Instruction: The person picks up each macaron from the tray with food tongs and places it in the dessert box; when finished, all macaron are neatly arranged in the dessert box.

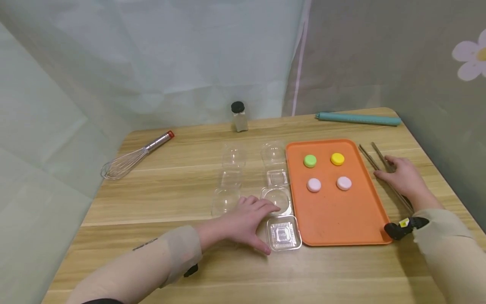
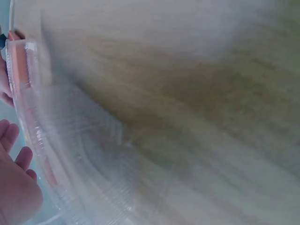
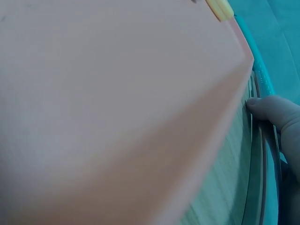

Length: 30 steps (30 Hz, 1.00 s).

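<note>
Four small round sweets [image 1: 313, 185] lie on the orange tray [image 1: 338, 221], which is on the desk [image 1: 178, 177]. The right hand [image 1: 406, 179] holds the metal tongs [image 1: 400, 196] beside the tray, with thumb and fingers around them. The left hand [image 1: 246, 221] has its fingers widely spread and grips nothing; it is at the clear plastic containers [image 1: 283, 234], and whether it touches them I cannot tell.

Head view: soft even light, mostly sharp, glare on clear packaging [image 1: 284, 234]. Left wrist: hazy, desk [image 2: 211, 117] smeared. Right wrist: tray [image 3: 117, 93] blurred, darker band near edge, teal cast right.
</note>
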### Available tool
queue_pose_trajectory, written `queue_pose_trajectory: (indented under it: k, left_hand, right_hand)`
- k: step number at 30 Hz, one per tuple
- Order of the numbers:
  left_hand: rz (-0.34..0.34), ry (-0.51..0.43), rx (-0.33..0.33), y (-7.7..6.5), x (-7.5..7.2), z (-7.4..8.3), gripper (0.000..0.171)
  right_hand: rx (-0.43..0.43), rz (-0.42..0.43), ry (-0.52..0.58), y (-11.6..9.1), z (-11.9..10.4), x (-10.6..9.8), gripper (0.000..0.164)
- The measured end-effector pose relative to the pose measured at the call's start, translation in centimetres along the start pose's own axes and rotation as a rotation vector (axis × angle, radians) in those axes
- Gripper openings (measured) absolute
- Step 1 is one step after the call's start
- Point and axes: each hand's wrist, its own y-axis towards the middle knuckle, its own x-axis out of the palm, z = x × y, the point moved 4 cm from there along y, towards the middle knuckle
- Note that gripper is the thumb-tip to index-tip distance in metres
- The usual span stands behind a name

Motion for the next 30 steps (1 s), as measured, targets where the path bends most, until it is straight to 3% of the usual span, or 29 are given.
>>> queue_pose_trajectory:
  k: [17, 30]
  left_hand:
    - [0.026, 0.038, 0.019, -0.1, -0.1, 0.3, 0.103]
    - [0.017, 0.032, 0.025, 0.1, 0.4, 0.7, 0.103]
  right_hand:
    - [0.015, 0.011, -0.01, -0.3, -0.2, -0.4, 0.066]
    - [0.038, 0.055, 0.046, -0.6, -0.9, -1.5, 0.06]
